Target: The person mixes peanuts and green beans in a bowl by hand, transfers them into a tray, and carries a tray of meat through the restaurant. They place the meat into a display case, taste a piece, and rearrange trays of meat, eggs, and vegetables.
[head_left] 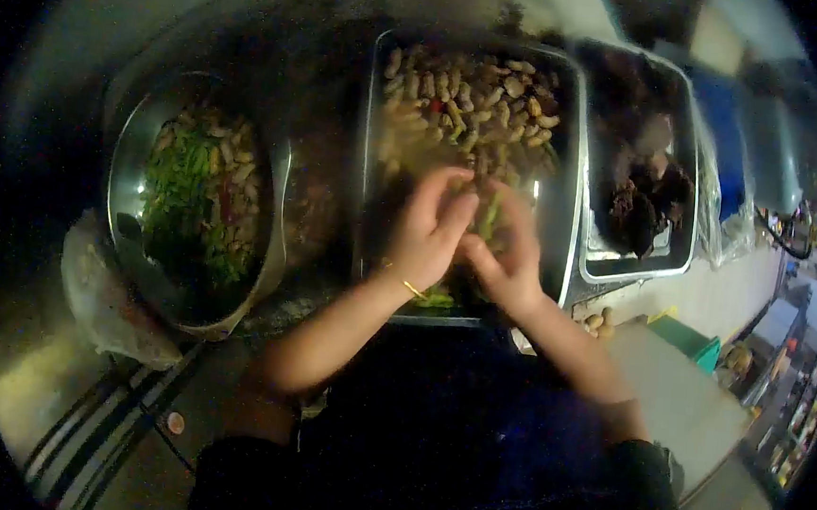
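Note:
Both hands are over a rectangular metal tray (573, 172) with peanuts in their shells (477, 94) in its far part. My left hand (432, 224), with a gold bracelet at the wrist, has its fingers curled inward. Close beside it, my right hand (508, 252) is bent toward the left one. Something green (490, 218) shows between the two hands; whether the fingers grip it is blurred. More green pieces (436, 299) lie at the tray's near edge. To the left stands a round metal bowl (126, 202) holding chopped greens (182, 178) and peanuts.
Right of the tray is a second metal tray (635, 271) with dark chunks (649, 201). A plastic bag (107, 296) lies beside the bowl. Several round, pale brown items (600, 322) and a green box (687, 341) are at the right, on a light surface.

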`<action>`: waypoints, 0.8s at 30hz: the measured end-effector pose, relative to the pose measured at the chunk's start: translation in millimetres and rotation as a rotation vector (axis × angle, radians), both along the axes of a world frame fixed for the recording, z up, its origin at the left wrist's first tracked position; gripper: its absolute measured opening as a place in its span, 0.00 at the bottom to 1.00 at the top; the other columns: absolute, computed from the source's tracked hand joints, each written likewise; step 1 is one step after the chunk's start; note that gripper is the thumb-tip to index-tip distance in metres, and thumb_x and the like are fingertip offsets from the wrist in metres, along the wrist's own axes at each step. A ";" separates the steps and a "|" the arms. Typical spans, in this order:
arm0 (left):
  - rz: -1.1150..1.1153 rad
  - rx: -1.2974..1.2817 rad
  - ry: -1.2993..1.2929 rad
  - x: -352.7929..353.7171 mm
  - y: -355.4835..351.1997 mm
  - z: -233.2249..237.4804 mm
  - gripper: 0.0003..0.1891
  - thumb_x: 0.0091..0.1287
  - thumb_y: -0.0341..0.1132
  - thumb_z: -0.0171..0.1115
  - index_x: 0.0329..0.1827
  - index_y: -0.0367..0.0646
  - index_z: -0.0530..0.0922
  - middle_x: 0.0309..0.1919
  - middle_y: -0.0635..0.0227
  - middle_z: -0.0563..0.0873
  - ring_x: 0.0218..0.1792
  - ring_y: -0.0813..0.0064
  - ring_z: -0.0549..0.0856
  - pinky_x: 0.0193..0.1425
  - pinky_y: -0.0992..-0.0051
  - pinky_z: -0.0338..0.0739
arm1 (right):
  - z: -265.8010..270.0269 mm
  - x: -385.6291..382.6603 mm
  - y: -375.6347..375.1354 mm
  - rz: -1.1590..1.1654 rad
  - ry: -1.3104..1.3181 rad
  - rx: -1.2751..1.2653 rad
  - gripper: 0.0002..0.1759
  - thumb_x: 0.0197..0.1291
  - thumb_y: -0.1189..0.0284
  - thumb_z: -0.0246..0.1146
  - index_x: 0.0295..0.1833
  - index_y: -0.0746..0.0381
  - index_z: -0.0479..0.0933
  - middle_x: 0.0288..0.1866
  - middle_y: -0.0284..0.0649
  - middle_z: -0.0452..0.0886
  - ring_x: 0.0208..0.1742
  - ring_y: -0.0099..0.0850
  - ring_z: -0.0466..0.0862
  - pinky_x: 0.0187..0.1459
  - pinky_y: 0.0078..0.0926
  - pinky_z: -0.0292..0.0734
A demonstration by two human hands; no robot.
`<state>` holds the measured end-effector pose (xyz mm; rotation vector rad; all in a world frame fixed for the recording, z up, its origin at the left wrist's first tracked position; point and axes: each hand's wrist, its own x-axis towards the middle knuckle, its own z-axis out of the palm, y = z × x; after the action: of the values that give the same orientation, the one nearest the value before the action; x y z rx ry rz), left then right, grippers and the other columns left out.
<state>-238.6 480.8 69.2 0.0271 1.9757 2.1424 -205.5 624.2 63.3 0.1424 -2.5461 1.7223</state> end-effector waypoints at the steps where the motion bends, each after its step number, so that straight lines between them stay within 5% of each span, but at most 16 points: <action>1: -0.026 0.007 0.070 -2.0 -4.8 5.1 0.16 0.66 0.28 0.57 0.56 0.38 0.73 0.54 0.65 0.77 0.57 0.76 0.72 0.64 0.76 0.64 | 2.3 -1.4 9.5 0.061 0.082 0.064 0.33 0.47 0.75 0.68 0.61 0.65 0.67 0.63 0.52 0.69 0.64 0.47 0.69 0.62 0.37 0.66; 4: -0.270 -0.154 0.113 -3.6 -31.7 18.0 0.24 0.61 0.27 0.60 0.62 0.39 0.72 0.65 0.58 0.72 0.68 0.69 0.66 0.72 0.70 0.55 | 19.8 0.2 26.5 0.055 -0.029 0.124 0.35 0.48 0.72 0.70 0.64 0.62 0.67 0.67 0.52 0.66 0.71 0.47 0.63 0.68 0.39 0.58; 8: -0.128 -0.182 0.104 11.7 -52.0 7.6 0.26 0.59 0.27 0.62 0.63 0.42 0.72 0.69 0.55 0.65 0.71 0.65 0.63 0.73 0.66 0.52 | 6.7 -17.7 52.1 -0.057 0.049 0.303 0.37 0.51 0.69 0.69 0.67 0.61 0.64 0.73 0.52 0.57 0.74 0.45 0.55 0.71 0.38 0.51; 11: -0.109 -0.158 -0.005 17.0 -55.1 16.3 0.21 0.62 0.29 0.60 0.61 0.39 0.74 0.63 0.59 0.74 0.66 0.67 0.70 0.70 0.68 0.61 | 13.9 -43.9 37.9 -0.130 0.004 0.090 0.25 0.59 0.76 0.62 0.63 0.65 0.68 0.67 0.50 0.67 0.69 0.39 0.67 0.70 0.34 0.55; 13: -0.092 -0.110 0.045 26.0 -58.5 32.1 0.18 0.64 0.30 0.59 0.58 0.37 0.75 0.58 0.61 0.78 0.61 0.69 0.75 0.66 0.69 0.66 | 10.5 -49.7 32.8 -0.029 -0.193 -0.092 0.18 0.61 0.78 0.59 0.58 0.67 0.73 0.57 0.47 0.77 0.60 0.36 0.76 0.69 0.33 0.57; 14: -0.095 -0.175 0.146 27.8 -67.0 34.1 0.18 0.65 0.30 0.59 0.57 0.37 0.75 0.57 0.61 0.79 0.59 0.70 0.76 0.65 0.70 0.67 | 16.9 -53.4 25.9 0.060 -0.069 0.165 0.13 0.63 0.78 0.58 0.53 0.66 0.76 0.50 0.45 0.81 0.54 0.36 0.79 0.68 0.32 0.59; 18: 0.048 -0.278 0.076 52.7 -131.2 51.1 0.17 0.64 0.29 0.59 0.56 0.38 0.76 0.54 0.60 0.81 0.55 0.71 0.78 0.63 0.71 0.69 | 28.8 -47.2 -26.4 0.166 0.183 0.270 0.20 0.45 0.84 0.60 0.48 0.65 0.75 0.57 0.49 0.76 0.59 0.47 0.75 0.61 0.37 0.67; 24: 0.455 -0.894 0.006 45.9 -290.5 47.6 0.17 0.63 0.31 0.59 0.56 0.39 0.76 0.55 0.59 0.80 0.58 0.65 0.77 0.63 0.69 0.69 | 63.1 -50.2 -143.1 0.828 0.630 0.496 0.25 0.46 0.58 0.66 0.50 0.57 0.77 0.55 0.43 0.75 0.59 0.43 0.74 0.67 0.52 0.60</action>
<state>-192.7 190.3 116.8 -0.6045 2.9557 1.2288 -255.7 481.2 126.4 1.6408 -2.4368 0.8373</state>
